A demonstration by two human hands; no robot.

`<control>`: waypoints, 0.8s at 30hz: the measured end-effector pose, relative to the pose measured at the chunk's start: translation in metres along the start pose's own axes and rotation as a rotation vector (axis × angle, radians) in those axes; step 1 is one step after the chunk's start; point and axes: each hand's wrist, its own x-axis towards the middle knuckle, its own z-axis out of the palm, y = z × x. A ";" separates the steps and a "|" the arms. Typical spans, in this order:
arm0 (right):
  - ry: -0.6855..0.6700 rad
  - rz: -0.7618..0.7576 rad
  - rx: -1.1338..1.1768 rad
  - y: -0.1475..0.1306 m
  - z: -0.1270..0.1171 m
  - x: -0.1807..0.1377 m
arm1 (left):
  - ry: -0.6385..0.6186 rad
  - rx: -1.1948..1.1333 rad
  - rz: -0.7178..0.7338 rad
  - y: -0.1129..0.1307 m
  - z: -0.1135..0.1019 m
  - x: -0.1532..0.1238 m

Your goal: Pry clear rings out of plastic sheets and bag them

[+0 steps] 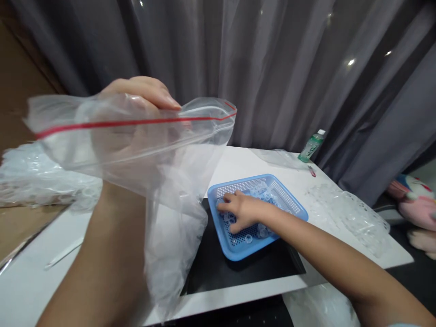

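Note:
Close in front of me, my left hand (139, 88) holds up a clear zip bag (173, 240) with a red line along its mouth, fingers closed at the top of the bag. The bag hangs down, and something whitish shows through its lower part. My right hand (243, 210) reaches into a blue perforated plastic basket (228, 250). Its fingers are apart and curved downward over small clear plastic pieces (262, 231). Nothing is visibly held there. One small clear ring (248, 238) lies near the basket's front wall.
The basket rests on a black mat (238, 277) on a white table (391, 254). A green-labelled bottle (311, 146) stands far right, with clear plastic bags (354, 213) nearby. Bagged clear parts (44, 172) sit at left beside cardboard. A grey curtain (272, 68) hangs behind.

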 end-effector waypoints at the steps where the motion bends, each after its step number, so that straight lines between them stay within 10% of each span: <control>1: -0.009 -0.007 0.009 -0.001 0.001 0.004 | 0.068 -0.041 0.025 0.007 0.003 0.005; 10: 0.184 -0.068 0.334 0.020 -0.011 -0.007 | 0.003 -0.109 -0.089 0.040 0.018 0.012; 15: 0.586 0.061 0.604 0.043 -0.060 -0.055 | -0.299 -0.089 -0.105 0.048 0.020 0.008; 19: 0.960 -0.130 0.756 0.031 -0.114 -0.088 | -0.427 -0.041 -0.120 0.052 0.031 0.003; 24: 0.949 -0.186 0.603 -0.020 -0.157 -0.094 | -0.546 0.062 -0.053 0.049 0.042 -0.003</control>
